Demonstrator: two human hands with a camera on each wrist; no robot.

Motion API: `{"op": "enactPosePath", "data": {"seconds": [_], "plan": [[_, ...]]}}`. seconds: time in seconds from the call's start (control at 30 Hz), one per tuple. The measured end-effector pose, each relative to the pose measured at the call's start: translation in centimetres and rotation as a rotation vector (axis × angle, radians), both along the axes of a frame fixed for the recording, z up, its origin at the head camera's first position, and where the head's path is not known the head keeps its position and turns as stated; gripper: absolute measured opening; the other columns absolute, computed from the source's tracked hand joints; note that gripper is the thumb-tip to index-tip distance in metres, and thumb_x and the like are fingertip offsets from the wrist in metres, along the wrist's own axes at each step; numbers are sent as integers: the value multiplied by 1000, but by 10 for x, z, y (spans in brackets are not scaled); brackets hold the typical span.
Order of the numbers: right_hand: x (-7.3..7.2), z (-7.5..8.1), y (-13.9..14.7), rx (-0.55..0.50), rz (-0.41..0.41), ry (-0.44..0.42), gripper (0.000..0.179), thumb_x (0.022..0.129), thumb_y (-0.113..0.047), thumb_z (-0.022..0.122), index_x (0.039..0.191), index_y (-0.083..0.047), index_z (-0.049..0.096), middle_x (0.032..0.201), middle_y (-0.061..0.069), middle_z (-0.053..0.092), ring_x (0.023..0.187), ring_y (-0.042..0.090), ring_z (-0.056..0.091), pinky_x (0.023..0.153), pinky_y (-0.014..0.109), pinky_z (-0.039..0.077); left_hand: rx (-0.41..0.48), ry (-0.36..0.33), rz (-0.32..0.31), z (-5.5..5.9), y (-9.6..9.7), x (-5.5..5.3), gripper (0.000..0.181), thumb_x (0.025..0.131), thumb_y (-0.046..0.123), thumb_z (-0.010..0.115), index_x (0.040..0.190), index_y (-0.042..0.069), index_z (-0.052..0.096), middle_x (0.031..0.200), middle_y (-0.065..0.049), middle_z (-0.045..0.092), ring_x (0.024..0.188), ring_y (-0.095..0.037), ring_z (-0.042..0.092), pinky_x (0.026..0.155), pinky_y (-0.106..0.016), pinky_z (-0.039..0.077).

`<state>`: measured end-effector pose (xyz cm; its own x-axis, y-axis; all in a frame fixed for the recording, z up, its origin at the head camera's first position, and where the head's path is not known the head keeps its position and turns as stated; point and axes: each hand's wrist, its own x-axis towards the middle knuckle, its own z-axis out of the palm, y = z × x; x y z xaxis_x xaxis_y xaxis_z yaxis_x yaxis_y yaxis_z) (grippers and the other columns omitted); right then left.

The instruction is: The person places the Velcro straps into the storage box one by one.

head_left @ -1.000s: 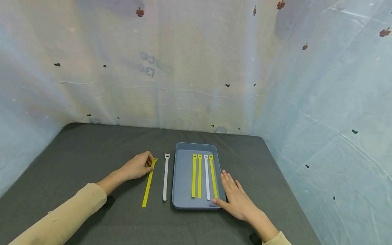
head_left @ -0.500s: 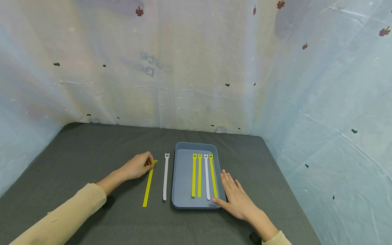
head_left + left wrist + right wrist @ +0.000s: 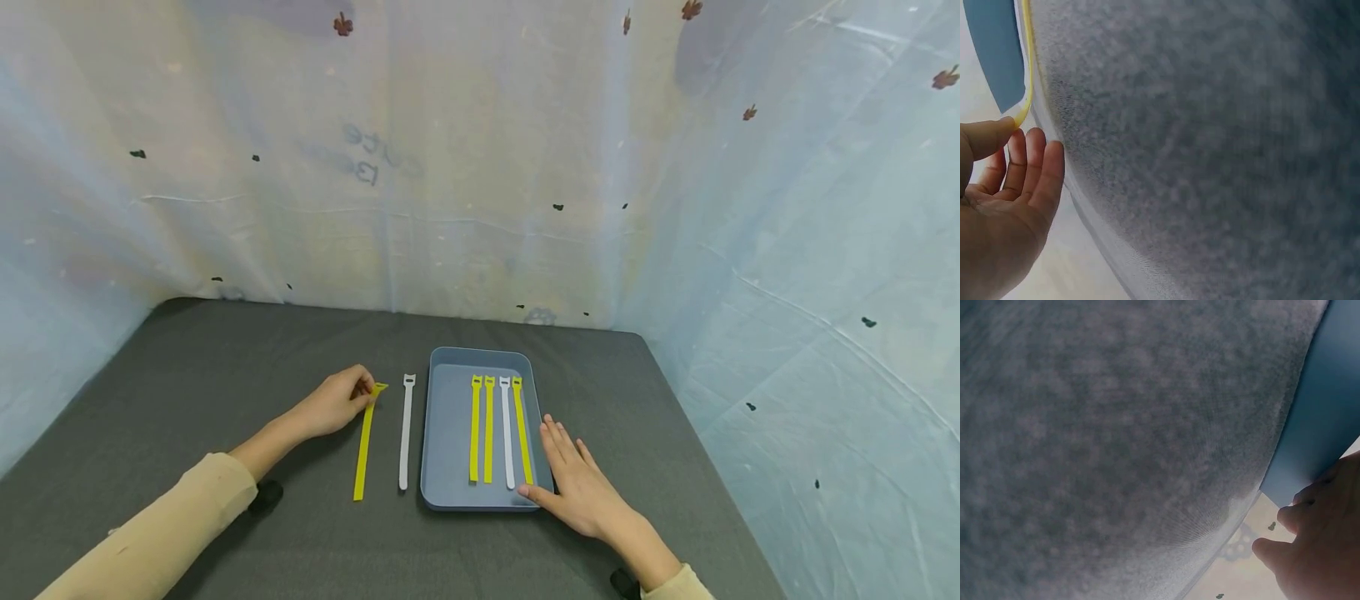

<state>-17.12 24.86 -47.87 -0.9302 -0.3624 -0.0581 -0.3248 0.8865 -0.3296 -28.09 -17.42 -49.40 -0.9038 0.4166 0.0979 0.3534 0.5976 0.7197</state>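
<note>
My left hand (image 3: 337, 402) pinches the slotted head of a yellow cable tie strap (image 3: 363, 454) between thumb and fingers. In the left wrist view the yellow strap (image 3: 1029, 69) bends near the thumb tip, its head lifted. A white strap (image 3: 407, 433) lies just to its right on the cloth. Beyond it stands a blue-grey tray (image 3: 446, 496), holding several yellow straps (image 3: 475, 433) and a white strap (image 3: 507, 437) side by side. My right hand (image 3: 581, 487) rests with straight fingers along the tray's right side, thumb over the near rim; in the right wrist view it touches the tray wall (image 3: 1316, 412).
Dark grey cloth (image 3: 262, 350) covers the table. A pale patterned curtain (image 3: 465, 167) hangs behind and at both sides. A dark band (image 3: 266, 497) sits under the left wrist.
The left hand has risen slightly, and the yellow strap has moved a little up and right with it, its lower end swinging right. The right hand and tray stay still.
</note>
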Motion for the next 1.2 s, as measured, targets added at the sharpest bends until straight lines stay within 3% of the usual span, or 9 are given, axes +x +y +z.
{"op": "enactPosePath", "data": {"seconds": [0.57, 1.2], "plan": [[0, -2, 2, 12, 6, 8, 102, 98, -67, 58, 166, -3, 15, 174, 13, 7, 160, 34, 12, 124, 65, 15, 162, -61, 89, 7, 2, 9, 15, 105, 5, 61, 118, -1, 57, 106, -13, 67, 91, -21, 66, 73, -33, 58], [0, -2, 1, 13, 6, 17, 101, 98, -64, 60, 165, -2, 17, 174, 14, 9, 159, 36, 13, 124, 65, 15, 279, -70, 141, 24, 7, 20, 23, 106, 12, 61, 125, 0, 55, 113, -16, 67, 92, -23, 69, 80, -47, 60]]}}
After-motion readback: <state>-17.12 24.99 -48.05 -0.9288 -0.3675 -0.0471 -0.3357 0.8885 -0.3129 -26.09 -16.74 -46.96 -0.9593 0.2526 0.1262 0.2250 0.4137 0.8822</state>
